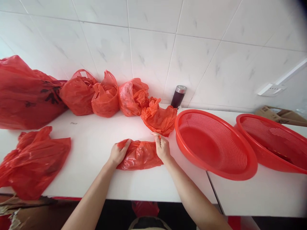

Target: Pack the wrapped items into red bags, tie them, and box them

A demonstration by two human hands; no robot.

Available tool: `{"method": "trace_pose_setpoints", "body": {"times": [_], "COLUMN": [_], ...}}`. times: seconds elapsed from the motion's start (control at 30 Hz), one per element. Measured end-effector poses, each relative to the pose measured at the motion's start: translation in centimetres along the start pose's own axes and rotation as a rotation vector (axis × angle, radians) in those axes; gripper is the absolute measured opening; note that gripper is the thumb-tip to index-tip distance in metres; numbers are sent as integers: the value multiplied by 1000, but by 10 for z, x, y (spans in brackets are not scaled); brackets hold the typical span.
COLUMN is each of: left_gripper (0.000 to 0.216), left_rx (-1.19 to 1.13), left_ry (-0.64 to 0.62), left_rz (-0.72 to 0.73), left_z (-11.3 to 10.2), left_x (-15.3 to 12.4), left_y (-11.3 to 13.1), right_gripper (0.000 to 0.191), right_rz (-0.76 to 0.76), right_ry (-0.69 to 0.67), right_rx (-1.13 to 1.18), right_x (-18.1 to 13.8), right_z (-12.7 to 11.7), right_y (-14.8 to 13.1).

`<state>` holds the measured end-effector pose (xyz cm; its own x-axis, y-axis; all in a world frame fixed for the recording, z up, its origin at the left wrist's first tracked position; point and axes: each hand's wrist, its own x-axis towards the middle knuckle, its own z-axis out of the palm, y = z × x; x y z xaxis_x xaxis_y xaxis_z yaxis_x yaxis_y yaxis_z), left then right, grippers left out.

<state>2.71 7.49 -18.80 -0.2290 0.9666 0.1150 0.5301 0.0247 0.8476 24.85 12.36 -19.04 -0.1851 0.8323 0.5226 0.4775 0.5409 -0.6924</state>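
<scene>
A red plastic bag (141, 156) lies on the white table in front of me, crumpled and shiny, its contents hidden. My left hand (120, 152) grips its left end, the thumb on top. At the right end my right hand (162, 147) pinches the plastic between thumb and fingers. Just beyond the right hand sits another crumpled red bag (160, 118), close to the fingertips. To the right of that hand is a round red plastic basket (208, 140) with perforated walls; only its bottom and inner sides show.
Several filled red bags (105, 95) line the tiled wall, with a big one (28, 95) far left. A loose red bag (38, 159) hangs at the front left edge. A dark thermos (177, 97), a second red basket (275, 143) and a cardboard box (280, 115) stand toward the right.
</scene>
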Motion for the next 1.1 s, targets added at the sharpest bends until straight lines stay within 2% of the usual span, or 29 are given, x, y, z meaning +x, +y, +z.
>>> {"method": "trace_pose_setpoints", "body": {"times": [0.23,0.53,0.73,0.87,0.97,1.1], "left_gripper": [51,50,55,61,48,31], "left_rx": [-86,-209,-242,42,208,126], "left_ry": [68,33,-117,-125,-165,-320], "left_rz": [-65,-42,60,253,339,313], "left_z": [-3,-4,-4,0,3,5], "left_x": [-2,-12,-14,-13,-13,-15], "left_y": [5,5,9,23,38,51], "right_gripper": [49,43,46,47,48,48], "right_rz": [0,-16,16,-7,-27,-31], "right_ry": [-44,-68,-43,-20,-8,29], "right_rx": [-12,32,68,91,103,116], "right_x": [3,5,6,6,4,3], "right_z": [-6,-10,-12,-13,-13,-16], "right_y": [-5,-4,2,4,3,1]}}
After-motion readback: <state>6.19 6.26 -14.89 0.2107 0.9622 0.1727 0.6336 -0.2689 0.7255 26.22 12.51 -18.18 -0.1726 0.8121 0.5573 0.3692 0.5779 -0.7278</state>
